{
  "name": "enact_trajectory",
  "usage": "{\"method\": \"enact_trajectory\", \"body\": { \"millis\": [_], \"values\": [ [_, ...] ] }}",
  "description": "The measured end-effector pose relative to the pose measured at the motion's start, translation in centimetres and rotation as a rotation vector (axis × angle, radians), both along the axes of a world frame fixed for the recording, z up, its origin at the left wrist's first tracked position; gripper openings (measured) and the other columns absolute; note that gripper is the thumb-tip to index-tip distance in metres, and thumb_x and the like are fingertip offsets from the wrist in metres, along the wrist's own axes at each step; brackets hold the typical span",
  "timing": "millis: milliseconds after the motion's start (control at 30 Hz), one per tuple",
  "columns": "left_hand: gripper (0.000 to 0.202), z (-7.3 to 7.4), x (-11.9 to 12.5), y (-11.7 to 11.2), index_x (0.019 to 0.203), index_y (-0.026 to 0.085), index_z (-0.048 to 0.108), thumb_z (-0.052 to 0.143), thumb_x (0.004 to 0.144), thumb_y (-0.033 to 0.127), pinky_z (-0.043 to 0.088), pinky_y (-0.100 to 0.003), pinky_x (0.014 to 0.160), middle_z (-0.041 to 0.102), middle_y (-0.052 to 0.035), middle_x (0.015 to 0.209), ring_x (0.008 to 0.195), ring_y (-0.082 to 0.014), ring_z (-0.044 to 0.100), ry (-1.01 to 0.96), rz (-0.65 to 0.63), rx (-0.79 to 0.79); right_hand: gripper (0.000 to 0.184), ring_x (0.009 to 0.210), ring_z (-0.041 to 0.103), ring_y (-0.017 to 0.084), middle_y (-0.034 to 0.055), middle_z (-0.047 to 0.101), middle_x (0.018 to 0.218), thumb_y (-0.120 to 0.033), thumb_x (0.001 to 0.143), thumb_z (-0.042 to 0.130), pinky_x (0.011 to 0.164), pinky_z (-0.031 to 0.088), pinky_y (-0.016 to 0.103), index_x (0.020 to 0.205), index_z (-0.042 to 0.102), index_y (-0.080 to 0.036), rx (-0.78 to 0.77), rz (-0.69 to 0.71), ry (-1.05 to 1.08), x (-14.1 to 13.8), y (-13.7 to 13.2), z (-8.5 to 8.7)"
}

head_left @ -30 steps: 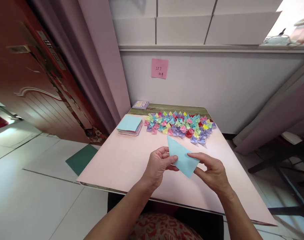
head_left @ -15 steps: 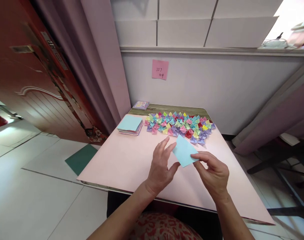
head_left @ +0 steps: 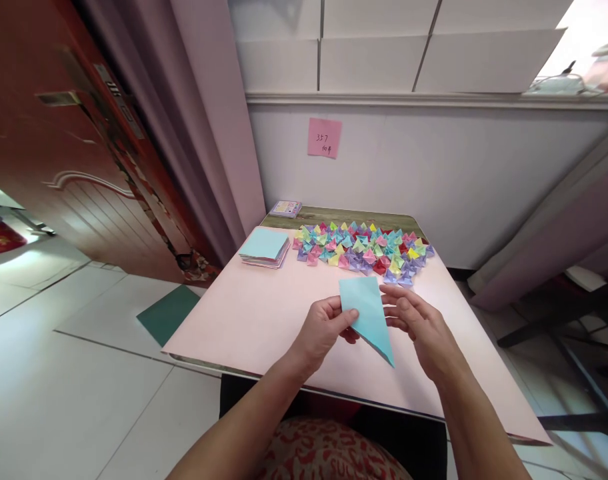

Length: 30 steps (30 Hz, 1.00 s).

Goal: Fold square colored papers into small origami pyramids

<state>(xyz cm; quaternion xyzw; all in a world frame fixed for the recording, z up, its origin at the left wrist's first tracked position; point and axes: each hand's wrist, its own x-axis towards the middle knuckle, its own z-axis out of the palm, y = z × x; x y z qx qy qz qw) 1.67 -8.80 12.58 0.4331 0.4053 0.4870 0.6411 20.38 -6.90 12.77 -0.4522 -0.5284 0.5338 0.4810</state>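
A light-blue sheet of folded paper [head_left: 367,307] is held above the table, with a slanting lower edge that runs down to a point. My left hand [head_left: 329,327] pinches its left side, thumb on top and fingers underneath. My right hand [head_left: 424,323] is beside the paper's right edge with its fingers apart; whether the fingertips touch the edge is hard to tell. Beyond the hands, many small folded paper pieces [head_left: 369,255] in several colours cover the far right of the table.
A stack of square paper [head_left: 265,245], light blue on top, lies at the table's left. Behind it are small printed packs [head_left: 286,209] by the wall. The pink-covered table [head_left: 264,313] has its near edge at my lap. A green sheet [head_left: 169,313] lies on the floor.
The blue paper has been turned and now shows a different folded outline. My left hand has closed on it, while the right hand has released its pinch.
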Motion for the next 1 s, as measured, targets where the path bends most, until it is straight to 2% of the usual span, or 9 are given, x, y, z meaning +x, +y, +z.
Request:
{"method": "enact_trajectory", "body": {
  "millis": [67, 167, 267, 367, 633, 733, 833, 900, 1000],
  "values": [
    [0.031, 0.2, 0.1, -0.1, 0.085, 0.012, 0.070, 0.072, 0.074, 0.041, 0.047, -0.023, 0.056, 0.065, -0.0042, 0.069, 0.058, -0.0123, 0.056, 0.056, -0.047, 0.061, 0.047, 0.079, 0.063, 0.020, 0.0085, 0.069, 0.097, -0.050, 0.078, 0.069, 0.065, 0.052, 0.029, 0.114, 0.065, -0.020, -0.033, 0.097, 0.020, -0.4, 0.3, 0.2],
    [0.040, 0.4, 0.1, -0.2, 0.084, 0.012, 0.071, 0.066, 0.077, 0.051, 0.049, -0.025, 0.060, 0.065, -0.0052, 0.071, 0.064, -0.0142, 0.058, 0.056, -0.042, 0.072, 0.037, 0.069, 0.059, 0.015, 0.0043, 0.069, 0.084, -0.043, 0.075, 0.074, 0.059, 0.047, 0.025, 0.102, 0.069, -0.019, -0.034, 0.111, 0.056, -1.0, 0.5, 0.4],
    [0.061, 0.4, 0.1, 0.0, 0.084, 0.010, 0.071, 0.050, 0.080, 0.067, 0.053, -0.031, 0.064, 0.068, -0.0097, 0.075, 0.070, -0.0194, 0.063, -0.061, -0.038, -0.086, 0.030, 0.066, 0.057, 0.014, 0.0015, 0.067, 0.078, -0.040, 0.074, 0.075, 0.058, 0.045, 0.023, 0.094, 0.070, -0.020, -0.023, 0.076, 0.075, -1.4, 0.5, 0.4],
    [0.067, 0.1, 0.1, 0.3, 0.088, 0.010, 0.070, 0.048, 0.078, 0.072, 0.055, -0.034, 0.061, 0.068, -0.0115, 0.077, 0.069, -0.0214, 0.064, -0.122, -0.072, -0.198, 0.029, 0.069, 0.058, 0.015, 0.0017, 0.068, 0.079, -0.040, 0.074, 0.074, 0.060, 0.046, 0.024, 0.094, 0.070, -0.020, -0.015, 0.087, 0.071, -1.6, 0.4, 0.3],
    [0.041, -0.1, 0.4, -0.1, 0.079, 0.011, 0.068, 0.069, 0.075, 0.052, 0.051, -0.026, 0.061, 0.063, -0.0045, 0.071, 0.064, -0.0135, 0.059, -0.063, -0.114, -0.102, 0.030, 0.065, 0.057, 0.015, 0.0015, 0.066, 0.074, -0.042, 0.075, 0.073, 0.057, 0.045, 0.024, 0.094, 0.069, -0.019, 0.022, 0.010, 0.017, -2.0, 0.2, 0.0],
    [0.033, -0.2, 0.3, 0.0, 0.073, 0.012, 0.067, 0.075, 0.072, 0.044, 0.044, -0.020, 0.055, 0.060, -0.0015, 0.065, 0.057, -0.0090, 0.052, -0.007, -0.045, -0.082, 0.040, 0.064, 0.057, 0.014, 0.0014, 0.064, 0.072, -0.049, 0.079, 0.067, 0.058, 0.047, 0.024, 0.104, 0.068, -0.019, -0.032, 0.003, 0.080, -1.8, 0.3, 0.0],
    [0.032, -0.4, 0.3, 0.1, 0.069, 0.012, 0.065, 0.075, 0.071, 0.042, 0.040, -0.019, 0.054, 0.058, -0.0003, 0.061, 0.054, -0.0080, 0.049, 0.035, 0.027, -0.062, 0.054, 0.074, 0.062, 0.019, 0.0070, 0.067, 0.085, -0.063, 0.082, 0.054, 0.063, 0.051, 0.030, 0.109, 0.067, -0.017, -0.112, 0.044, 0.154, -1.5, 0.5, 0.2],
    [0.031, -0.5, 0.4, 0.2, 0.069, 0.012, 0.066, 0.075, 0.072, 0.041, 0.039, -0.020, 0.055, 0.059, -0.0007, 0.061, 0.055, -0.0087, 0.050, 0.049, 0.037, -0.031, 0.051, 0.076, 0.061, 0.020, 0.0074, 0.067, 0.087, -0.061, 0.077, 0.063, 0.064, 0.050, 0.030, 0.102, 0.068, -0.017, -0.105, 0.073, 0.105, -1.5, 0.6, 0.3],
    [0.030, -0.6, 0.5, 0.3, 0.070, 0.012, 0.066, 0.073, 0.073, 0.041, 0.038, -0.021, 0.055, 0.059, -0.0004, 0.061, 0.056, -0.0091, 0.049, 0.060, 0.011, 0.016, 0.035, 0.064, 0.054, 0.014, 0.0020, 0.062, 0.069, -0.047, 0.068, 0.078, 0.057, 0.045, 0.026, 0.080, 0.068, -0.017, -0.042, 0.060, 0.034, -1.7, 0.7, 0.5]
  ]
}}
